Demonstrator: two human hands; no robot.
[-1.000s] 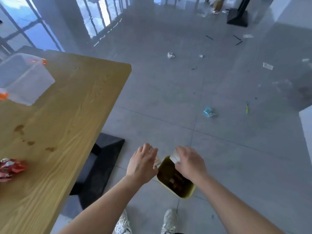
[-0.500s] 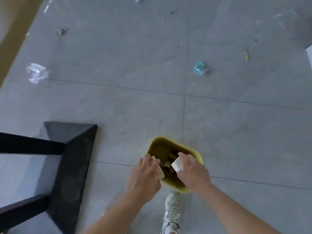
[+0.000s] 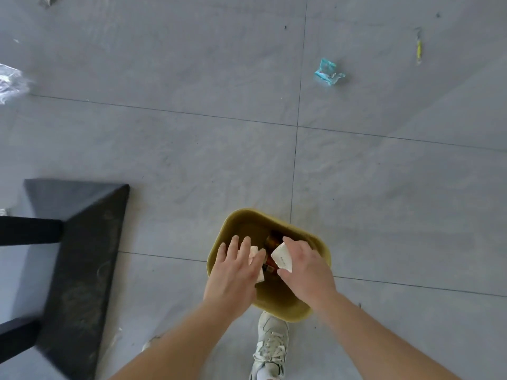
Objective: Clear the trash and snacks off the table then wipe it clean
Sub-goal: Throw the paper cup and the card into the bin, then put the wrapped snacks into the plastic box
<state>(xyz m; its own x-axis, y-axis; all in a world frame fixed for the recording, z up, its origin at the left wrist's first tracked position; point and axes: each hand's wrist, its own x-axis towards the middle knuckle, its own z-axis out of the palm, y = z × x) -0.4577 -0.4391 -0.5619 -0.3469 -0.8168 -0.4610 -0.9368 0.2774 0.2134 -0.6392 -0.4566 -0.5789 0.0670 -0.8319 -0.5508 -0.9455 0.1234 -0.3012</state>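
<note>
While both of our hands hang over the yellow bin (image 3: pixel 241 223), each one has a piece of white trash in it. Our right hand (image 3: pixel 304 270) pinches a small white card (image 3: pixel 282 256) between thumb and fingers, right above the open mouth of the bin. Our left hand (image 3: pixel 236 270) has its fingers spread and lies palm down on a crumpled white paper (image 3: pixel 254 252), which peeks out past the fingertips; we cannot tell how firmly it is held. Between the two hands, down inside the bin, we see brown and red scraps (image 3: pixel 271 242). Just below our wrists a pale sneaker (image 3: pixel 271 344) stands touching the bin's near wall. Left of our left hand sits the dark table base (image 3: pixel 82 256) on the grey tile floor (image 3: pixel 192 160). Well beyond the hands a blue wrapper (image 3: pixel 327 72) lies on the tiles, and a clear plastic scrap (image 3: pixel 11 82) lies at the far left edge.
</note>
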